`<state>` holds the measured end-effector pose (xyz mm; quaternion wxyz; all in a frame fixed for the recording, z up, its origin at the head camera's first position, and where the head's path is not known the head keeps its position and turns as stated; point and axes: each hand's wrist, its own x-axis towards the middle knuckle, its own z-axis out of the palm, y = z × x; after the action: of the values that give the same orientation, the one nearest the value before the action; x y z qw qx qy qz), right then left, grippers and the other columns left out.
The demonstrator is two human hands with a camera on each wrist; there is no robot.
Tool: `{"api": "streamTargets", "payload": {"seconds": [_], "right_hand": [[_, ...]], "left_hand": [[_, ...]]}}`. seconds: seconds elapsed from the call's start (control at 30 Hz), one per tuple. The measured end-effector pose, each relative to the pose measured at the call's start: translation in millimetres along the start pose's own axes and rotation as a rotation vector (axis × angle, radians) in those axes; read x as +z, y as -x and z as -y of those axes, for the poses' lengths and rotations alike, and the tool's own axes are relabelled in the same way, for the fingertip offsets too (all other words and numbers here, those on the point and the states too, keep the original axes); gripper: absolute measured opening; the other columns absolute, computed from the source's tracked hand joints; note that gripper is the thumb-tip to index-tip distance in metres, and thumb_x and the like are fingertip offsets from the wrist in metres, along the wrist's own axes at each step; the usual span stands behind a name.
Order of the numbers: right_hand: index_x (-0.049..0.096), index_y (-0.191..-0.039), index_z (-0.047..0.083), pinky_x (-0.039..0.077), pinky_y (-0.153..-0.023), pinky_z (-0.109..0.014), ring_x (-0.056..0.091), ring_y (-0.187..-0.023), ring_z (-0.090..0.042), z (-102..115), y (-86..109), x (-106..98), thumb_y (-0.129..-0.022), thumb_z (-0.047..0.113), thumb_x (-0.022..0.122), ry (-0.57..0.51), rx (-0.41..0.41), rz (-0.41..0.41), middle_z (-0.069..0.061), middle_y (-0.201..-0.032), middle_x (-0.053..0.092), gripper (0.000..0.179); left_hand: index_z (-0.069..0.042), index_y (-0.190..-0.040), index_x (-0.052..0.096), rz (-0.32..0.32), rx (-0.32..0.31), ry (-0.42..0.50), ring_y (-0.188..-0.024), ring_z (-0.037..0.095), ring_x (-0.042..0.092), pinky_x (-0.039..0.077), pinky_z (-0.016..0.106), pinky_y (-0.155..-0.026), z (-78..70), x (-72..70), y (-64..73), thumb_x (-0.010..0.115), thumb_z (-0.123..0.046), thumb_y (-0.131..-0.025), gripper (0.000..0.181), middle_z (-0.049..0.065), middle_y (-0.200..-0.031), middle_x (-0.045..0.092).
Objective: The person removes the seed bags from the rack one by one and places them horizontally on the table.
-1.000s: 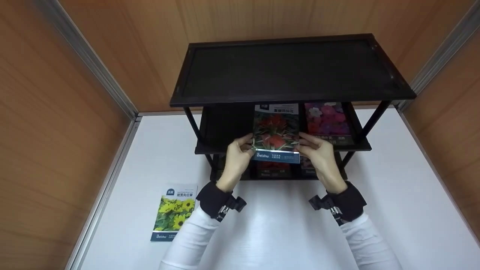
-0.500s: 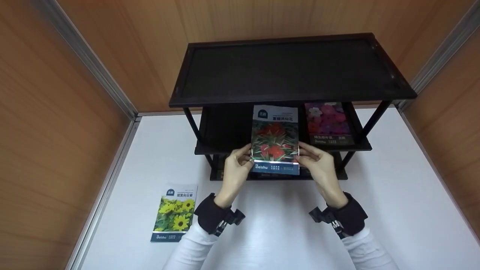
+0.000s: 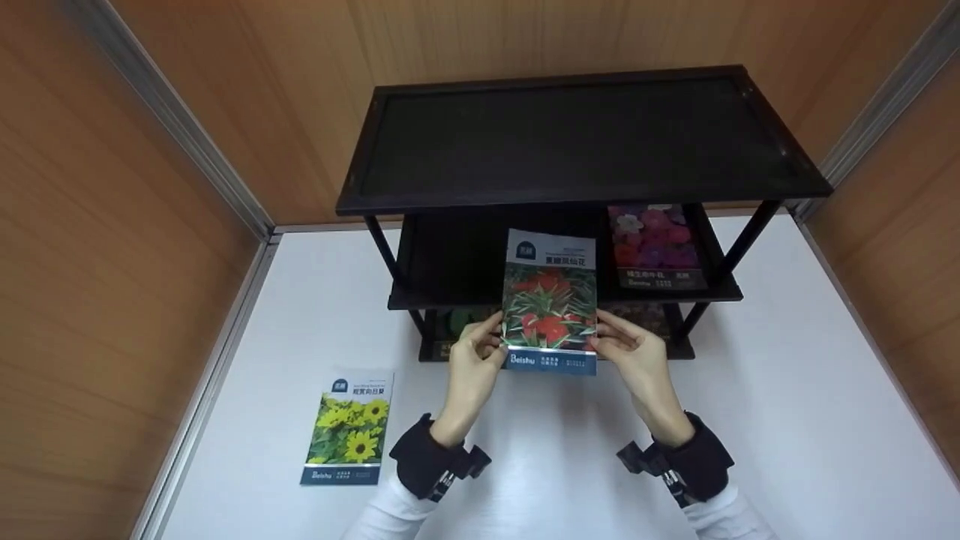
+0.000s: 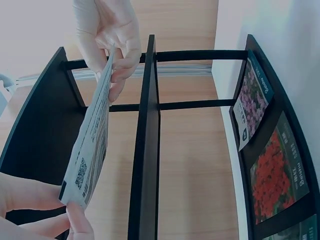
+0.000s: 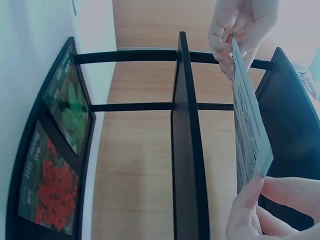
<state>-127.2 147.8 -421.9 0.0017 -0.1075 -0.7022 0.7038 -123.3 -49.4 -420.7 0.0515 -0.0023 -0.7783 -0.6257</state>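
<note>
A seed packet with red flowers point(image 3: 550, 304) is held upright between my two hands, in front of the black rack's middle shelf. My left hand point(image 3: 474, 367) pinches its left edge near the bottom, thumb in front. On the opposite edge, my right hand point(image 3: 636, 358) pinches it the same way. Both wrist views show the packet point(image 4: 90, 135) side on, with printed text and a code on its back. A packet with yellow flowers point(image 3: 349, 427) lies on the white table to the left of my left wrist.
The black three-tier rack point(image 3: 585, 142) stands against the wooden back wall. A pink-flower packet point(image 3: 656, 244) lies at the right of its middle shelf. On the bottom shelf lie a red-flower packet point(image 4: 280, 175), a pink-purple one point(image 4: 252, 97) and a green one point(image 5: 70, 110).
Both hands have drawn the red-flower packet out from under the top shelf, toward me and down in the head view. The yellow-flower packet has stayed in place.
</note>
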Motion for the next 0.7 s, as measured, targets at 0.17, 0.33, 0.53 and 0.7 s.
{"api": "streamTargets", "payload": {"seconds": [0.17, 0.33, 0.53, 0.7], "right_hand": [[0.054, -0.117, -0.004, 0.049, -0.069, -0.023, 0.059, -0.075, -0.007, -7, 5.0, 2, -0.078, -0.006, 0.059, -0.014, 0.005, -0.005, -0.008, -0.093, 0.061, 0.040], [0.054, -0.117, -0.005, 0.049, -0.065, -0.022, 0.058, -0.074, -0.007, -13, 9.9, 4, -0.077, -0.007, 0.060, -0.018, -0.003, -0.024, -0.006, -0.091, 0.061, 0.040], [0.054, -0.117, -0.004, 0.049, -0.065, -0.021, 0.058, -0.075, -0.008, -19, 17.2, 6, -0.077, -0.007, 0.059, -0.006, 0.004, -0.045, -0.005, -0.090, 0.062, 0.040], [0.054, -0.119, -0.001, 0.048, -0.069, -0.020, 0.058, -0.078, -0.008, -24, 22.4, 8, -0.079, -0.003, 0.060, 0.012, 0.011, -0.039, -0.009, -0.096, 0.061, 0.040]], "left_hand": [[0.005, -0.118, 0.053, -0.029, -0.010, 0.005, -0.084, 0.019, 0.050, 0.042, 0.021, -0.070, 5.8, 0.0, 7.9, 0.051, 0.012, -0.074, 0.044, 0.012, -0.101, 0.054], [0.004, -0.118, 0.053, -0.040, -0.024, 0.017, -0.085, 0.018, 0.051, 0.043, 0.022, -0.072, 10.5, -1.8, 15.7, 0.050, 0.012, -0.074, 0.045, 0.011, -0.102, 0.054], [0.007, -0.117, 0.052, -0.052, -0.020, 0.052, -0.085, 0.020, 0.051, 0.043, 0.022, -0.072, 16.2, -2.5, 22.9, 0.049, 0.014, -0.072, 0.046, 0.012, -0.101, 0.053], [0.008, -0.118, 0.051, -0.046, -0.018, 0.063, -0.086, 0.020, 0.050, 0.043, 0.023, -0.074, 20.2, -4.0, 28.1, 0.050, 0.014, -0.074, 0.045, 0.013, -0.100, 0.053]]}}
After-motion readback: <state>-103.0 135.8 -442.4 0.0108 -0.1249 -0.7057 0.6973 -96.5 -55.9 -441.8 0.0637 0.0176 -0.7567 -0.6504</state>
